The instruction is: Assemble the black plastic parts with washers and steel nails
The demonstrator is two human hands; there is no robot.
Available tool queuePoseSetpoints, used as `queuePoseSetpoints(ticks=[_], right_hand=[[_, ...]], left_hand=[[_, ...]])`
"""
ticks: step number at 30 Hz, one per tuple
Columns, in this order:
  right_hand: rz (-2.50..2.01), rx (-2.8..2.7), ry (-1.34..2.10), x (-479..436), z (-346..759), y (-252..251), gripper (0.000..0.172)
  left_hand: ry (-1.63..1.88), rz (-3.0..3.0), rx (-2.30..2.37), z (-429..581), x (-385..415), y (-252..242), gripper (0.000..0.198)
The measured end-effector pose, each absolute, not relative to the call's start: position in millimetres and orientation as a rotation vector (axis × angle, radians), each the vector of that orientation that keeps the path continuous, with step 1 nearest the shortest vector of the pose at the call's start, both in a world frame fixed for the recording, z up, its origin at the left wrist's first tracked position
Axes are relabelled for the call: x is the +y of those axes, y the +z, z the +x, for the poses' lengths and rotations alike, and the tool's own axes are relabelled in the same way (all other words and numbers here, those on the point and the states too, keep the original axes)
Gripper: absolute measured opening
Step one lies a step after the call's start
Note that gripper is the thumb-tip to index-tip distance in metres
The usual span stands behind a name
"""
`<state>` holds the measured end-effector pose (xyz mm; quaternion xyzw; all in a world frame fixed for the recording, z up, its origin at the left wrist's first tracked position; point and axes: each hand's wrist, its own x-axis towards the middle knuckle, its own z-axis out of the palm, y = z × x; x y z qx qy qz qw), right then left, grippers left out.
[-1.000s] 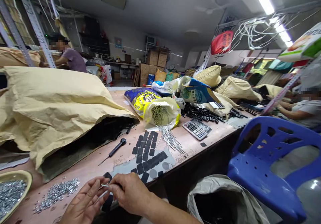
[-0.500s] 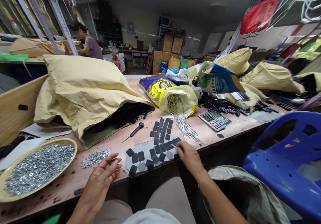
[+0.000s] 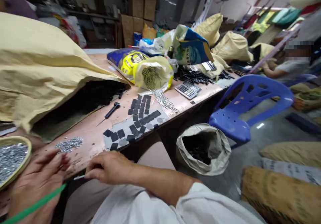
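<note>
**Slim nail [image 3: 79,177] clenched over the edge of the tabletop [image 3: 86,132]**

Right-hand grip [image 3: 107,168] at 7 o'clock, clenched on the slim nail, its pale shank poking out past the fingertips toward 9 o'clock, just off the tabletop's front edge. White sleeve [image 3: 160,207] bunched above the bare forearm. Left-hand grip [image 3: 37,180] at 8 o'clock, released, fingers loosely spread and blurred, just beside a shallow bowl [image 3: 28,147] heaped with zinc washers [image 3: 11,158] at 9 o'clock. Green plastic strip [image 3: 32,200] slanting across the foreground, in front of that hand. Small scatter of loose washers [image 3: 69,144] on the tabletop at 8 o'clock, between bowl and black rubber pads [image 3: 135,127], the pads laid in rows on a grey sheet [image 3: 160,118] at 7 o'clock. Black-handled awl [image 3: 109,112] lying at 9 o'clock, beside the mouth of a tan paper sack [image 3: 37,60] at 10 o'clock. Sack of nails [image 3: 152,73] tipped on its side at 12 o'clock, a spill of loose nails [image 3: 163,100] fanning from its mouth. Calculator [image 3: 187,89] toward 2 o'clock. Blue plastic chair [image 3: 247,107] at 3 o'clock, woven sack of black parts [image 3: 203,148] on the floor at 5 o'clock, and a co-worker's bare arm [image 3: 273,71] far off toward 2 o'clock.
</note>
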<state>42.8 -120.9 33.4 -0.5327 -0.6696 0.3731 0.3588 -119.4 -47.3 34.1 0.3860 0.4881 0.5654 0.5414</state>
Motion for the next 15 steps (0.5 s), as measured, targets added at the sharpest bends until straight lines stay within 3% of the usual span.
queuePoseSetpoints(ticks=[4,8,15], right_hand=[[-1.389,-1.287,0.979,-129.4,94.6,18.6,0.007],[-1.409,-0.851,1.158,-162.5,156.6,7.7,0.023],[-1.440,-0.770,1.173,-194.7,202.1,-4.5,0.039]], left_hand=[[1.274,1.041,1.259,-137.4,-40.0,29.2,0.023],[1.379,0.996,1.368,-127.4,-46.2,32.0,0.014],[1.317,1.023,1.278,-101.3,-42.4,17.3,0.033]])
